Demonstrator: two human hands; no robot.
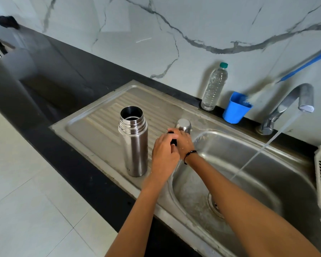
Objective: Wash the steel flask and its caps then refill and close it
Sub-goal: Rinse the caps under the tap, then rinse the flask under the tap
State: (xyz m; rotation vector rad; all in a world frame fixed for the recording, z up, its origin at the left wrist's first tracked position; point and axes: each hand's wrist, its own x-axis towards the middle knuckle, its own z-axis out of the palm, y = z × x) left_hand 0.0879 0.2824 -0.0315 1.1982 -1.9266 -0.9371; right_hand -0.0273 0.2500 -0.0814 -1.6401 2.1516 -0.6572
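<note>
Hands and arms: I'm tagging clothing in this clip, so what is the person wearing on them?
Both forearms are bare, with no sleeves in view and no gloves. The right hand has a thin dark cord bracelet at the wrist. The left hand shows no band, watch or ring.

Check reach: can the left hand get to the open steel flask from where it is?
Probably yes. The left hand sits just beside the steel flask on the drainboard, with nothing between them, but both hands are closed around a small black cap.
</note>
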